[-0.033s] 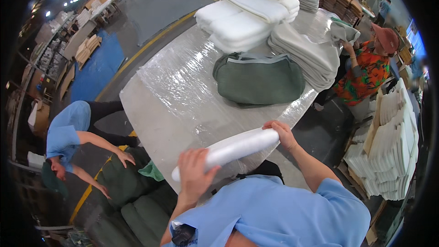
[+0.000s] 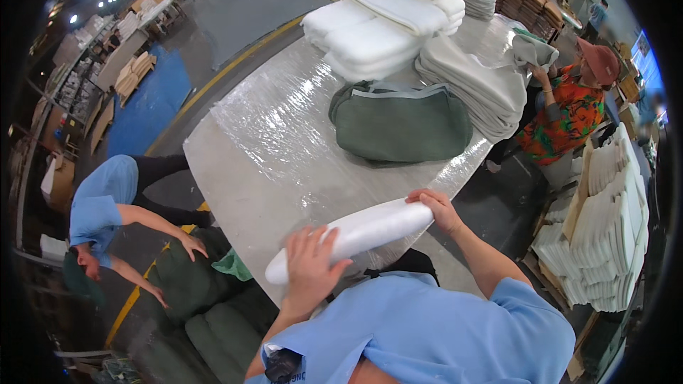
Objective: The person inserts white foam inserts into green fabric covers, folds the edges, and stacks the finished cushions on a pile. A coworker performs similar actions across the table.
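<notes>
A white padded cushion insert (image 2: 373, 227), long and narrow as seen from here, lies slantwise across the near end of the table. My left hand (image 2: 310, 259) rests over its left part, fingers stretched and a little spread, thumb pointing right. At the other end my right hand (image 2: 435, 208) grips the insert, with its fingers curled over the end. Farther up the table sits a dark green fabric cover (image 2: 402, 124) with a pale grey edge strip, touched by neither hand.
White padded pieces (image 2: 384, 25) and folded grey covers (image 2: 477, 85) are stacked on the film-wrapped table (image 2: 245, 149). At left, a person in blue (image 2: 107, 203) bends over dark green cushions (image 2: 228, 334). Another person (image 2: 565, 114) handles grey cloth at right, near stacked white sheets (image 2: 605, 235).
My left hand has shifted slightly right along the insert, and its fingers are more spread. My right hand stays at the other end.
</notes>
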A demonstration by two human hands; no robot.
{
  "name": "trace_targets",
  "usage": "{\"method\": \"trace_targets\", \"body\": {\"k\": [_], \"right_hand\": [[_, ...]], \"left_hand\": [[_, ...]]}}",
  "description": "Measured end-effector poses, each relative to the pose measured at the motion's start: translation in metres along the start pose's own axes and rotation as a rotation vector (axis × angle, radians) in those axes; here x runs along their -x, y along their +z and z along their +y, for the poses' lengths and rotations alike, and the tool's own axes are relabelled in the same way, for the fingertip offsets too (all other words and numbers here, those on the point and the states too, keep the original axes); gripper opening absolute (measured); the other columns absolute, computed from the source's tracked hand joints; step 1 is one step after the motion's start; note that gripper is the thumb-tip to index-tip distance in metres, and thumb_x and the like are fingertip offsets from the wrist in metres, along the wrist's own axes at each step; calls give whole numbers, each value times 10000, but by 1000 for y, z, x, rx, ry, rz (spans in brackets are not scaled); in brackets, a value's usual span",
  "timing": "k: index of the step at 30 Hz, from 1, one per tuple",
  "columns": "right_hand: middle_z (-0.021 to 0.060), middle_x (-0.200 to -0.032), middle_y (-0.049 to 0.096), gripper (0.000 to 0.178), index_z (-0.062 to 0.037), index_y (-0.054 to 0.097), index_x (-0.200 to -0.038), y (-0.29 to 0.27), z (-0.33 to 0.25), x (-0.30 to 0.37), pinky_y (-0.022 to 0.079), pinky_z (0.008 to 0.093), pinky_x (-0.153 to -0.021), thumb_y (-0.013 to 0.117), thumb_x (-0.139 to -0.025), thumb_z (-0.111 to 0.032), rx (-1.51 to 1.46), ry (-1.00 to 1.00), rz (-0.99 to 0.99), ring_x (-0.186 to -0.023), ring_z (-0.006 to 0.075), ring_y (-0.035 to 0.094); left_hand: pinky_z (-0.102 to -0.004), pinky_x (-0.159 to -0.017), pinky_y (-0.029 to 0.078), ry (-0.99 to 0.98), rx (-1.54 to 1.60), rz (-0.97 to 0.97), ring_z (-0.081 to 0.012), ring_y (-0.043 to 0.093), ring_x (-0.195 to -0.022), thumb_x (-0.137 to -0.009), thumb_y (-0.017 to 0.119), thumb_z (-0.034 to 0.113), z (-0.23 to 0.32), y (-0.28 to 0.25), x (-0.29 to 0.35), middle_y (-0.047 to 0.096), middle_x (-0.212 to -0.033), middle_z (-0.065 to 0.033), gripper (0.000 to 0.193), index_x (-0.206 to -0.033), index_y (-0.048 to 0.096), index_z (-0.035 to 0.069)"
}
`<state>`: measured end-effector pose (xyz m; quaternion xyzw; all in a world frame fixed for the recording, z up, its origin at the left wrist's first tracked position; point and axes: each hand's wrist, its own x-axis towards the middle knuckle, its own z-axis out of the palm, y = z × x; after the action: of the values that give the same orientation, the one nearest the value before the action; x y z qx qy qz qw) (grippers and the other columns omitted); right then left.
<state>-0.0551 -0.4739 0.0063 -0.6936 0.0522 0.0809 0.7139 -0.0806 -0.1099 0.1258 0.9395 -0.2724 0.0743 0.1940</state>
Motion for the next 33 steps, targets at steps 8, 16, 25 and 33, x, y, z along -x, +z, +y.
{"method": "trace_targets", "body": {"k": [8,16,25,33], "right_hand": [[175,-1355,707,538,-11,661,-1414,-38,-53,-6,433,381,-1147,485,-1129,-432,450,133,-57,-1322,260,610],[183,-1684,406,763,-14,473,-1583,21,-15,-53,264,412,-1288,309,-1129,-605,839,392,-500,-1568,345,354],[146,-1701,386,770,-94,369,-1660,65,-85,-92,224,425,-1313,210,-1133,-632,468,141,-691,-1594,320,310],[168,-1727,324,781,-13,402,-1621,116,-28,-61,238,402,-1306,261,-1136,-609,1044,60,-913,-1587,351,315]], "left_hand": [[-507,-1104,491,-60,65,-470,-426,590,-1324,-728,907,333,19,62,11,575,-1501,-188,884,-1495,529,112],[-491,-1116,508,-73,33,-511,-447,580,-1358,-753,886,286,14,75,5,540,-1551,-201,878,-1522,498,117],[-500,-1114,509,-69,100,-493,-488,582,-1346,-782,880,275,13,70,5,558,-1518,-240,855,-1517,494,72],[-483,-1102,527,-70,57,-494,-475,592,-1340,-770,872,339,7,80,7,562,-1526,-210,881,-1530,494,99]]}}
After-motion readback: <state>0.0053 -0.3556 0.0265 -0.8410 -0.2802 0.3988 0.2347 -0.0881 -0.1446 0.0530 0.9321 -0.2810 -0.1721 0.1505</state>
